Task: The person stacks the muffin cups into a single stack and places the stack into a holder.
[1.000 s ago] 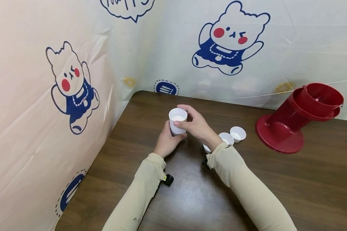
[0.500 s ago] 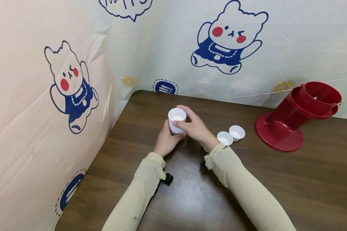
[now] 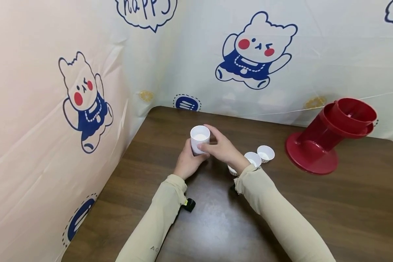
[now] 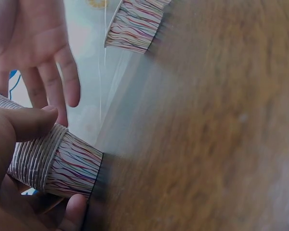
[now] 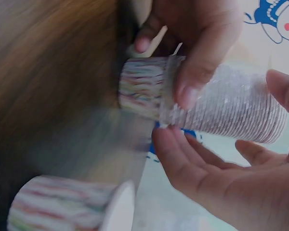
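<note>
A tall stack of nested paper baking cups [image 3: 195,146] stands at the left middle of the table in the head view. White inside, the cups carry wavy multicoloured stripes outside, as the stack [image 4: 70,163] shows in the left wrist view. My left hand [image 3: 187,161] grips it low, thumb and fingers curled round it. Around its upper end, my right hand [image 3: 225,148] holds it between thumb and index finger, the other fingers extended. Single baking cups [image 3: 253,159] stand near my right wrist, one partly hidden by it. A striped cup [image 5: 62,207] shows blurred in the right wrist view.
A red cylindrical holder [image 3: 327,134] with a round base leans at the right rear of the brown wooden table [image 3: 357,196]. Printed cloth [image 3: 190,54] hangs behind the table and along its left side.
The head view has tilted slightly, so the scene sits a little lower. Both hands keep the stack of baking cups in nearly the same place; my right wrist uncovers slightly more of the nearest single cup.
</note>
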`<state>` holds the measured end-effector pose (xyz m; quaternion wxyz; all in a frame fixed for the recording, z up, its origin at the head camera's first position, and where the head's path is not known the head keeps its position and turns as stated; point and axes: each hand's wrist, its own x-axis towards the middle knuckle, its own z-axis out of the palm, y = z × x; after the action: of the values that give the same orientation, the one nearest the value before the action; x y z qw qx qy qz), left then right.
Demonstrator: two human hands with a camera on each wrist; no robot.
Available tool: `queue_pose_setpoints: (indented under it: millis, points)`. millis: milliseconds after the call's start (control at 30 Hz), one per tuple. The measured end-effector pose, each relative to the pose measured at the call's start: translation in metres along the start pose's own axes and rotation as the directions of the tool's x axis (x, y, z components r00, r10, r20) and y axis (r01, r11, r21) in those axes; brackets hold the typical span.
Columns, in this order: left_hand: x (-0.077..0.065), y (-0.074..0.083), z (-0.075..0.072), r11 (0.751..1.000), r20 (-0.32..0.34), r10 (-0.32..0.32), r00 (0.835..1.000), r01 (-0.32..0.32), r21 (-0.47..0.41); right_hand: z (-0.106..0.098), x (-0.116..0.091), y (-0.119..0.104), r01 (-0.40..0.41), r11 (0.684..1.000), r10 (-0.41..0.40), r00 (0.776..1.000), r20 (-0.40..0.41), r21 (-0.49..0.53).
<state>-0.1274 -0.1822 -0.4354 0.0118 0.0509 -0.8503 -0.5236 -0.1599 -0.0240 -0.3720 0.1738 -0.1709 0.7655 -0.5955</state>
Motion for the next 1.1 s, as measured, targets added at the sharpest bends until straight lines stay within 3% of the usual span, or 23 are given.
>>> queue_pose_setpoints:
  millis: [167,333,533,833,967,1100]
  points:
    - [0.000,0.002,-0.001,1.000,-0.005,-0.012,1.000,0.012,0.025,-0.007,-0.006,0.001,0.005,0.999,-0.003,0.998,0.056,-0.032]
    - [0.000,0.002,0.000,0.999,-0.004,-0.031,1.000,0.031,0.016,-0.020,-0.017,-0.006,0.006,0.994,-0.001,0.999,0.052,-0.109]
    - [0.000,0.003,0.002,0.999,-0.015,-0.043,0.999,0.043,0.005,-0.042,-0.039,-0.017,0.010,0.987,-0.007,1.000,0.021,-0.161]
    - [0.001,0.002,0.003,0.999,-0.026,-0.034,0.999,0.035,0.021,-0.073,-0.075,-0.010,0.030,0.992,-0.036,0.998,-0.051,-0.120]
    - [0.002,0.001,0.004,0.999,-0.028,-0.032,0.999,0.033,0.023,-0.081,-0.092,-0.002,0.023,0.978,-0.042,0.995,-0.085,-0.208]
    - [0.002,0.000,0.005,0.999,-0.022,-0.031,0.999,0.032,0.026,-0.085,-0.112,0.007,-0.032,0.924,-0.021,0.991,-0.134,-0.380]
